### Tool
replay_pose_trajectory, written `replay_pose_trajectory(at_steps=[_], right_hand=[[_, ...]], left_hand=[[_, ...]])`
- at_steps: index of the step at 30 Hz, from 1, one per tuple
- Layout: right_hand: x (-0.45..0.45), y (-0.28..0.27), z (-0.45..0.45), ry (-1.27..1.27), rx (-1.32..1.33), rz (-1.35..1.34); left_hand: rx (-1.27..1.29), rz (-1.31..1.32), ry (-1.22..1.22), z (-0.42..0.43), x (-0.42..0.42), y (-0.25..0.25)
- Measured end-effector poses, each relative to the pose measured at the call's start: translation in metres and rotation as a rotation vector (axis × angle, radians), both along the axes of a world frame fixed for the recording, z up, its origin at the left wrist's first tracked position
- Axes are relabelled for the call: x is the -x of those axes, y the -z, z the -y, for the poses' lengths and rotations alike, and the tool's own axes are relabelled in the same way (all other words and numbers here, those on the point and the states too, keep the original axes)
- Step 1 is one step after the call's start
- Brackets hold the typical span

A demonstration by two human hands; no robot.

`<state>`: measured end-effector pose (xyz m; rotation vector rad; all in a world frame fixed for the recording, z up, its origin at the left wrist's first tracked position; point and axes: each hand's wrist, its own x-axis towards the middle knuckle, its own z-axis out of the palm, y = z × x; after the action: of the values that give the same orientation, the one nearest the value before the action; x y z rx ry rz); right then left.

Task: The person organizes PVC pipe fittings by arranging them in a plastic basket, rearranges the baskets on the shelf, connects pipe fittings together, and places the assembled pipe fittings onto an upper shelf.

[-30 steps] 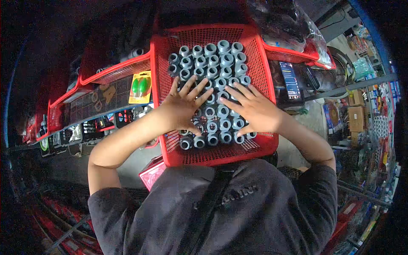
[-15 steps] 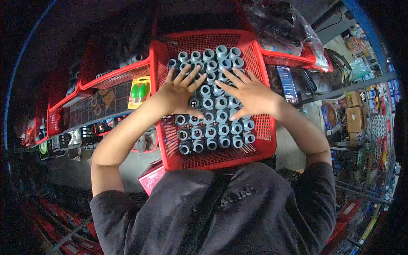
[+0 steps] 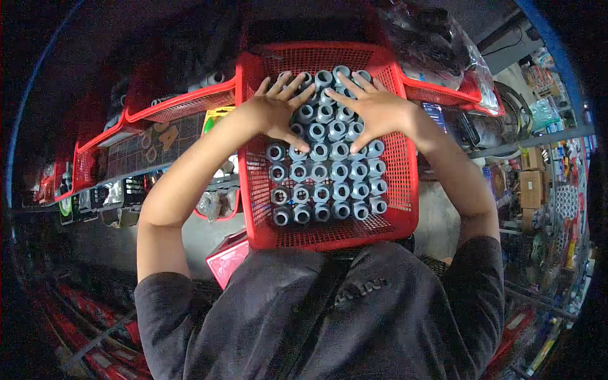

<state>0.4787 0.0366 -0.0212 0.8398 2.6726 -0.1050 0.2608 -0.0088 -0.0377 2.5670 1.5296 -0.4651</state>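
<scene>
Grey pipe fittings (image 3: 321,172), hollow and standing on end, are lined up in rows inside a red plastic basket (image 3: 411,183) in front of my body. Spread over the upper left fittings is my left hand (image 3: 273,115), fingers stretched and palm down. My right hand (image 3: 380,113) lies the same way over the upper right fittings, its thumb pointing down toward a fitting. Both hands appear to rest on the tops, grasping nothing. Some fittings under the palms are hidden.
More red baskets (image 3: 183,100) line the shelf at left, and another red basket (image 3: 443,92) at right holds items in clear plastic. A phone-like screen (image 3: 434,114) is partly covered by my right arm. Cardboard boxes (image 3: 531,189) and stocked shelves stand at far right.
Both hands have slid forward, toward the basket's far end, still spread flat. More rows of fittings show on the near side. The view has shifted slightly.
</scene>
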Motion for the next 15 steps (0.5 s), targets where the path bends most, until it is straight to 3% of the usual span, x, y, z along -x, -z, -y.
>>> replay_pose_trajectory(at_steps=[6,15], right_hand=[[0.005,-0.003,-0.016,-0.011,-0.060,-0.147],[0.003,0.019,-0.021,-0.066,-0.065,-0.119]], left_hand=[[-0.046,0.023,-0.008,-0.009,-0.001,-0.003],[-0.018,0.006,-0.025,-0.016,0.002,0.012]])
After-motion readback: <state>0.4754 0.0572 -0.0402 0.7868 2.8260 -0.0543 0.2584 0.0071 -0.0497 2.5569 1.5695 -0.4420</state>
